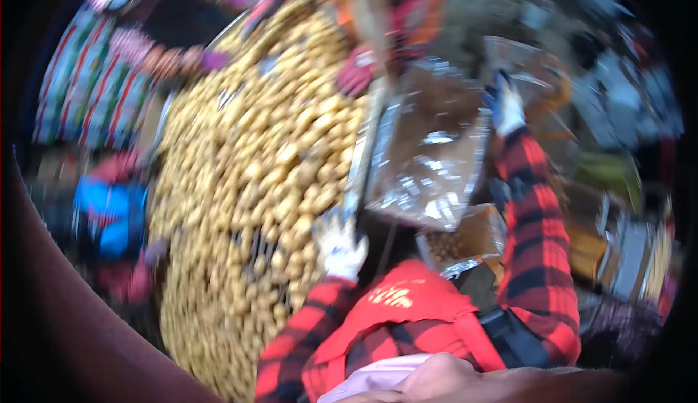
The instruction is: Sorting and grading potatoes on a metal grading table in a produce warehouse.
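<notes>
My left hand (340,246), in a white glove with blue-grey fingertips, rests at the near right edge of a sorting table, its fingers spread over the potatoes (269,148). They are yellow and loose, and cover most of the table, with dark bars showing between some of them. My right hand (507,106), also gloved, reaches out to the right side of a brown box (429,141) lined with clear shiny plastic. Its fingers look stretched out beside the box's far right corner, blurred by motion. Whether they touch the plastic, I cannot tell.
A metal rail (362,141) divides the table from the box. Nearer me stands a smaller plastic-lined box (465,239) with small brown items inside. Across the table, co-workers' hands, one in a pink glove (356,70), are at the potatoes. More cartons (585,250) stand at right.
</notes>
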Available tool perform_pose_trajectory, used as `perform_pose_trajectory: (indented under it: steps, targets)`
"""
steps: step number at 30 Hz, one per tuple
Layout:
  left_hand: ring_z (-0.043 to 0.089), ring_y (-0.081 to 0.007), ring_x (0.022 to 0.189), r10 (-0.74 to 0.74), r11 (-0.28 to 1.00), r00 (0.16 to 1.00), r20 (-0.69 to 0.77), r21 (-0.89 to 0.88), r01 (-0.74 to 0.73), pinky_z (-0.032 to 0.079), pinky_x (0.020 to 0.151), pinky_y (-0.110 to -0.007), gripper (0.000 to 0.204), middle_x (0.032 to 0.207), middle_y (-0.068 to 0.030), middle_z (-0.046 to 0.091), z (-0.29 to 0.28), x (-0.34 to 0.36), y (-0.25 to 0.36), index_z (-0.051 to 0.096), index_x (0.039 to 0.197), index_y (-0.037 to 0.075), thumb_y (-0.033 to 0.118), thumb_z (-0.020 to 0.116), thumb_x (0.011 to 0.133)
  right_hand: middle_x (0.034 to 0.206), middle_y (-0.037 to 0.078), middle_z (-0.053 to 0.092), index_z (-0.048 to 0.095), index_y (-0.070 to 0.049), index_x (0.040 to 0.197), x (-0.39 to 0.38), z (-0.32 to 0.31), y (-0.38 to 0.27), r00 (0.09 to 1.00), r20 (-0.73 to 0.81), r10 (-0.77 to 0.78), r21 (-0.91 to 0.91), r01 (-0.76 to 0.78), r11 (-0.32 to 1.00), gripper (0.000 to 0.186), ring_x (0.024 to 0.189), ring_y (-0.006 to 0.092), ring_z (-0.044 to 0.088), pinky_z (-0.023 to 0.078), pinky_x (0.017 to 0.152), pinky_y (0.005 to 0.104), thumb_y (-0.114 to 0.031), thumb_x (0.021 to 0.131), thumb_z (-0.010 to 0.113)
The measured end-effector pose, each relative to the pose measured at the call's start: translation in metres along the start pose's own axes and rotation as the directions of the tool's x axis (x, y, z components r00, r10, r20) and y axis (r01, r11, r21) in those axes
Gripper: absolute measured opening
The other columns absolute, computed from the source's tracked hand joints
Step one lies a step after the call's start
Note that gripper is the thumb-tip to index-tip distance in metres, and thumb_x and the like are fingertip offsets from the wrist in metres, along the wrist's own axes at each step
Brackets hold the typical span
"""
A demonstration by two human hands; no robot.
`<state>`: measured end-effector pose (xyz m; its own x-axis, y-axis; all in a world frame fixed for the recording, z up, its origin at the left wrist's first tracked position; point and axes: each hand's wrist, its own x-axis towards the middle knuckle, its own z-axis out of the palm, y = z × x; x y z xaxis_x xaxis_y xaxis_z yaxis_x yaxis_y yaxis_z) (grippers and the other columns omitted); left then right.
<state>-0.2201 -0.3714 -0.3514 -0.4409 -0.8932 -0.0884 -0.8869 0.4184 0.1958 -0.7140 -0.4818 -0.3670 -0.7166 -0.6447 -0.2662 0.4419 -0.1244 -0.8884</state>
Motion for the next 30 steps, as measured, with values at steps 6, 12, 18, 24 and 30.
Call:
perform_pose_trajectory:
  steps: [6, 12, 18, 24, 30]
  targets:
    - [0.029, -0.0462, 0.145, 0.023, 0.998, 0.997, -0.075, -0.058, -0.027, 0.015, 0.121, -0.062, 0.073, 0.154, -0.0209, 0.040, 0.015, 0.001, -0.007, 0.045, 0.148, 0.011, 0.037, 0.063, 0.082, 0.131, 0.012, 0.063, 0.058, -0.006, 0.136, -0.211, 0.121, 0.106, 0.697, 0.717, -0.019, -0.529, 0.561, 0.636, 0.041, 0.121, 0.0289, 0.059, 0.047, 0.103, 0.0393, -0.015, 0.096, 0.065]
    - [0.037, -0.0458, 0.138, 0.038, 0.955, 0.987, 0.159, -0.296, 0.011, 0.023, 0.117, -0.063, 0.058, 0.147, -0.0182, 0.047, 0.018, -0.042, -0.037, 0.053, 0.140, 0.015, 0.040, 0.059, 0.088, 0.144, 0.010, 0.054, 0.062, -0.017, 0.134, -0.323, 0.233, 0.175, -0.228, 0.959, 0.170, 0.196, 0.962, 0.189, 0.049, 0.141, 0.0363, 0.040, 0.022, 0.119, 0.0599, -0.040, 0.090, 0.063]
    - [0.033, -0.0423, 0.142, -0.097, 0.980, 0.988, -0.120, -0.185, 0.073, 0.021, 0.117, -0.064, 0.056, 0.148, -0.0150, 0.045, -0.007, -0.172, -0.104, 0.058, 0.137, 0.018, 0.029, 0.066, 0.083, 0.126, 0.010, 0.062, 0.063, -0.012, 0.124, -0.276, 0.267, 0.182, 0.184, 0.983, 0.002, -0.181, 0.967, -0.179, 0.041, 0.119, 0.0326, 0.054, 0.037, 0.102, 0.0512, -0.030, 0.087, 0.064]
    - [0.041, -0.0396, 0.137, -0.317, 0.937, 0.941, -0.116, -0.190, 0.292, 0.025, 0.118, -0.060, 0.056, 0.148, -0.0198, 0.043, -0.001, -0.237, -0.132, 0.057, 0.139, 0.023, 0.032, 0.067, 0.084, 0.124, 0.010, 0.063, 0.062, -0.014, 0.126, -0.376, 0.320, 0.206, -0.219, 0.975, -0.044, 0.223, 0.959, 0.176, 0.058, 0.109, 0.0318, 0.062, 0.045, 0.096, 0.0486, -0.008, 0.069, 0.072]
    - [0.045, -0.0370, 0.134, -0.329, 0.926, 0.937, -0.119, -0.233, 0.296, 0.025, 0.121, -0.054, 0.054, 0.144, -0.0190, 0.048, 0.002, -0.232, -0.136, 0.061, 0.136, 0.024, 0.034, 0.067, 0.083, 0.120, 0.015, 0.063, 0.063, -0.018, 0.129, -0.484, 0.415, 0.306, -0.167, 0.865, 0.473, 0.091, 0.980, 0.180, 0.038, 0.112, 0.0354, 0.059, 0.045, 0.098, 0.0477, -0.026, 0.092, 0.062]
